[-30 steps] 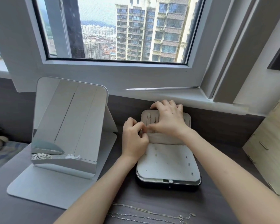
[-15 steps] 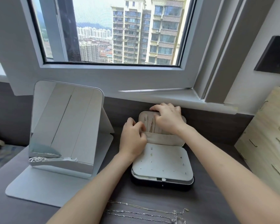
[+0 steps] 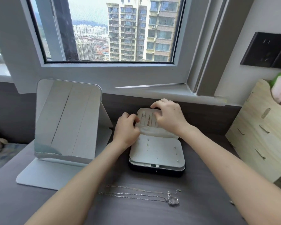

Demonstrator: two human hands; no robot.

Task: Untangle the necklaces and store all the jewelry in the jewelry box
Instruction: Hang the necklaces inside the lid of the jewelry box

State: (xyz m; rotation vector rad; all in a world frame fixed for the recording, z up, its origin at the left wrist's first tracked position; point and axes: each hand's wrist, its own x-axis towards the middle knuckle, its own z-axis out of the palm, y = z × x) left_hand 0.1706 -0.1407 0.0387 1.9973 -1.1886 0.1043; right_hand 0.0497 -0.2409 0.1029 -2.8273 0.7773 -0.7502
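We see the jewelry box (image 3: 156, 172) standing open on the dark, wood-grained table (image 3: 209, 200), just below the window sill. Its shallow base is black with rounded corners. A pale, soft-looking panel (image 3: 161, 153) lies over it, dotted with a few tiny studs (image 3: 147, 140).

The lid (image 3: 140, 111) stands upright at the back. It is lined in the same off-white material and has a gathered pocket along its lower edge. A few fine chains (image 3: 148, 121) hang in thin vertical lines on the lining.

Our right hand (image 3: 169, 116) grips the lid, with the fingers curled over its top rim and the thumb on the inner face. Our left hand (image 3: 127, 129) is bunched tight against the lid's left edge. We cannot tell whether it pinches a chain, the lid or nothing.

Near us, in front of the box and apart from it, two silver necklaces (image 3: 136, 194) lie stretched in almost parallel lines. Both are slender and lightly beaded. At their right end is a clear, clover-shaped pendant (image 3: 173, 200).

To the left stands a rounded rectangular mirror (image 3: 66, 120), leaning back on a flat matte-white base. At the right edge is a pale plywood organiser (image 3: 258, 135) with slotted joints.
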